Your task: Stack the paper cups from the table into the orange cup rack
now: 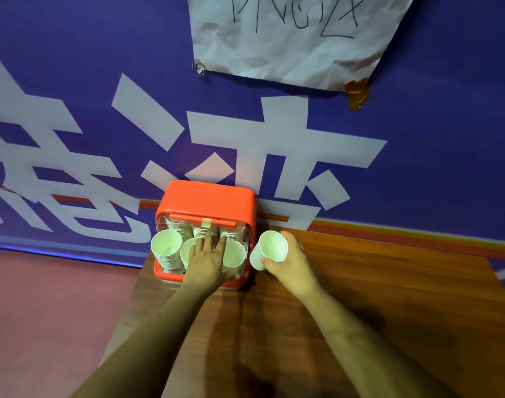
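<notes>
— Holding what?
— Wrapping the right grip (288, 261) round one paper cup (270, 248), thumb at the near side, fingers curling behind. Keeping it just beside the right wall of the orange rack (205, 201), seemingly lifted off the worktop (374, 297).
— And the left grip (206, 261)?
— Lying flat with fingers spread, resting on cup stacks inside the rack, gripping nothing.
— Heading which way next?
— Leftward, probably: rack lying to the left of the held cup, close by, so only crossing over that wall.
— Long axis?
— Leaning. Mouth facing up and toward the camera, base pointing down and toward the rack. Likely needing righting before nesting.
— Landing where?
— Hard to call. Covering the middle stack and part of the right front stack (235, 255) with the left grip; leaving the left front stack (166, 247) open but farthest from the cup. Probably needing that flat grip lifting away first.
</notes>
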`<state>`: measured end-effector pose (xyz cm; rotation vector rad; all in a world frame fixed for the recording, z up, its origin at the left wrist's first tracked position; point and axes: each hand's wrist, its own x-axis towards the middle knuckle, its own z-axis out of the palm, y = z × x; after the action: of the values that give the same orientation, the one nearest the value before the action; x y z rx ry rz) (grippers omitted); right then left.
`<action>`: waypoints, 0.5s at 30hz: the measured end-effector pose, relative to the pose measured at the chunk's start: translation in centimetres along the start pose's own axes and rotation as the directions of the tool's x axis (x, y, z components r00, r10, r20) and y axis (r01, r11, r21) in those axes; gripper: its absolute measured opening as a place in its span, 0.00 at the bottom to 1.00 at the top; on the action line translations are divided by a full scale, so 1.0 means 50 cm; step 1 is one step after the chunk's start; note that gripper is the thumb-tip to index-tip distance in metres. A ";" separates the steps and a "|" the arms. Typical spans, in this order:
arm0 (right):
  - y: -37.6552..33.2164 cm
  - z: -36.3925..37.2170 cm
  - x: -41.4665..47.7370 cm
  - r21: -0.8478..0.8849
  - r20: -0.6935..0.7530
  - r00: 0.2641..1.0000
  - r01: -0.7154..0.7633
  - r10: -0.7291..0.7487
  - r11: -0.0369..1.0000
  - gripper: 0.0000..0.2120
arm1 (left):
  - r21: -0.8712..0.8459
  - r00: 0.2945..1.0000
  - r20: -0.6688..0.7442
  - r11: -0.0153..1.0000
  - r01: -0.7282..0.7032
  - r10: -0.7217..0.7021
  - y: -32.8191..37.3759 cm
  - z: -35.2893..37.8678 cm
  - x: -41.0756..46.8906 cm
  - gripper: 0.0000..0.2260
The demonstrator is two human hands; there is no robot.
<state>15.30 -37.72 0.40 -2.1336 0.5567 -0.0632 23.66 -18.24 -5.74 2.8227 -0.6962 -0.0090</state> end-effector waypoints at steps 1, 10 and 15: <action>-0.009 0.010 0.004 0.037 0.004 1.000 0.015 -0.015 0.999 0.36 | -0.045 0.998 -0.054 0.999 -0.013 0.011 -0.015 -0.005 -0.006 0.43; -0.060 0.108 0.018 0.027 0.085 0.987 0.138 -0.140 0.990 0.34 | -0.365 0.881 -0.282 0.892 0.267 -0.380 -0.156 -0.021 -0.089 0.37; -0.059 0.154 0.023 -0.157 0.154 0.980 0.152 -0.127 0.976 0.40 | -0.613 0.832 -0.016 0.663 0.429 -0.554 -0.221 -0.011 -0.102 0.51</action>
<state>19.32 -30.82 -2.03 -2.3184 0.3363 0.0610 24.21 -6.28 -7.97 2.2562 0.1470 -0.0256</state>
